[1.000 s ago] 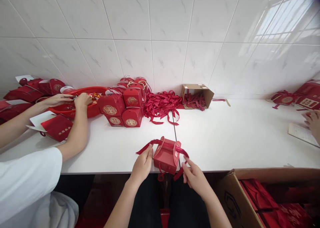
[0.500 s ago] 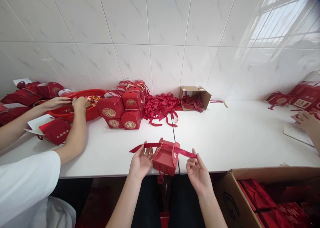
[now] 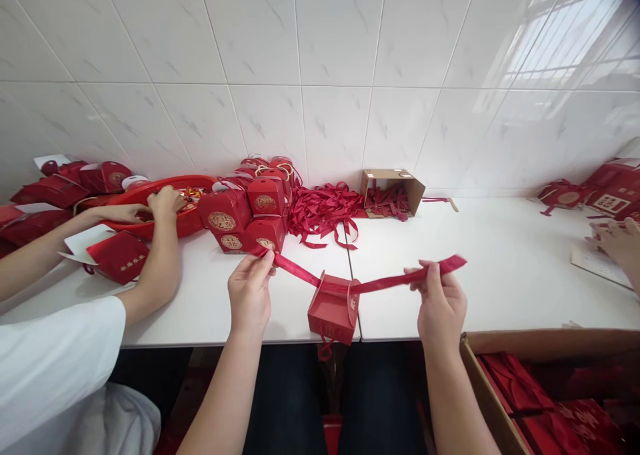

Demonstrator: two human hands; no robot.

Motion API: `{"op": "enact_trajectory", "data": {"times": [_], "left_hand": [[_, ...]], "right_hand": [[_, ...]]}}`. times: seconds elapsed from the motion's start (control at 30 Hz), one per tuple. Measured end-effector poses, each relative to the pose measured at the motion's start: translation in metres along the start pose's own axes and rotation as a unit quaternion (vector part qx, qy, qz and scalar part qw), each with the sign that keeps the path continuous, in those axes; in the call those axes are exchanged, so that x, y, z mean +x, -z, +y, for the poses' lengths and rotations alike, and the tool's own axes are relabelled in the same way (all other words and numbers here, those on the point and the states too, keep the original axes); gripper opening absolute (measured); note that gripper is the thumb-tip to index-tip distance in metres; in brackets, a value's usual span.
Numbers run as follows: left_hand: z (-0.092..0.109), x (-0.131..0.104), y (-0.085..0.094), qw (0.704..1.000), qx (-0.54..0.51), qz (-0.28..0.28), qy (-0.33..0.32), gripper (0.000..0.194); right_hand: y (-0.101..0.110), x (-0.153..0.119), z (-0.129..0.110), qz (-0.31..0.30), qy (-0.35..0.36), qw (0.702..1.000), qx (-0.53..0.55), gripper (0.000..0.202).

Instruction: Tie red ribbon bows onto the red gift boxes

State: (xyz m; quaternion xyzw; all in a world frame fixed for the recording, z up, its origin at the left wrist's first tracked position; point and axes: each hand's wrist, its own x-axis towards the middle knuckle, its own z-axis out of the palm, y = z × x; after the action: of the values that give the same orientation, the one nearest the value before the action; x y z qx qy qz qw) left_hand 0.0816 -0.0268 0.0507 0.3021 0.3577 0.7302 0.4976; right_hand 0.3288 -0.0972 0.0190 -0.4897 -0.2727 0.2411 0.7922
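Observation:
A small red gift box (image 3: 333, 312) sits at the front edge of the white table, a red cord loop hanging from its front. Through its top runs a dark red ribbon (image 3: 383, 284), stretched out to both sides. My left hand (image 3: 251, 288) pinches the ribbon's left end, up and to the left of the box. On the other side, my right hand (image 3: 440, 302) grips the ribbon near its right end, and a short tail sticks out past the fingers. Neither hand touches the box.
Stacked red boxes (image 3: 225, 214), a heap of ribbons (image 3: 325, 212) and a small carton (image 3: 417, 192) line the wall. At left, a co-worker's hands reach into a red basin (image 3: 187, 225). A cardboard box (image 3: 480, 388) holds red boxes at lower right; another person's hand (image 3: 617, 242) is above it.
My hands have moved apart and upward, drawing the ribbon out to both sides. My left hand, open beside the box before, now pinches the left end. The box stays about in place.

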Motion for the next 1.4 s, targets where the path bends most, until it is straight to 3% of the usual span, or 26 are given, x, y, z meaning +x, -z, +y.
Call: {"op": "enact_trajectory", "data": {"times": [0.1, 0.2, 0.43, 0.67, 0.9, 1.2, 1.4], "left_hand": [[0.013, -0.008, -0.019, 0.990, 0.080, -0.076, -0.089, 0.014], [0.021, -0.014, -0.033, 0.971, 0.142, -0.123, -0.146, 0.013], [0.030, -0.011, -0.052, 0.954, 0.172, -0.195, -0.148, 0.015], [0.038, -0.011, -0.062, 0.961, 0.157, -0.177, -0.144, 0.017], [0.045, -0.015, -0.068, 0.957, 0.161, -0.191, -0.147, 0.021], [0.049, -0.022, -0.067, 0.953, 0.185, -0.193, -0.141, 0.022], [0.048, -0.021, -0.065, 0.951, 0.179, -0.199, -0.154, 0.021]], "right_hand": [[-0.014, 0.011, -0.022, -0.039, 0.067, 0.995, -0.060, 0.030], [-0.027, 0.020, -0.037, -0.101, 0.092, 0.989, -0.053, 0.027], [-0.053, 0.024, -0.053, -0.253, 0.070, 0.965, -0.003, 0.018], [-0.059, 0.021, -0.062, -0.289, 0.028, 0.955, 0.061, 0.013], [-0.065, 0.019, -0.064, -0.284, 0.023, 0.957, 0.046, 0.015], [-0.073, 0.017, -0.062, -0.272, 0.056, 0.959, 0.051, 0.015], [-0.075, 0.014, -0.064, -0.279, 0.039, 0.956, 0.084, 0.017]]}}
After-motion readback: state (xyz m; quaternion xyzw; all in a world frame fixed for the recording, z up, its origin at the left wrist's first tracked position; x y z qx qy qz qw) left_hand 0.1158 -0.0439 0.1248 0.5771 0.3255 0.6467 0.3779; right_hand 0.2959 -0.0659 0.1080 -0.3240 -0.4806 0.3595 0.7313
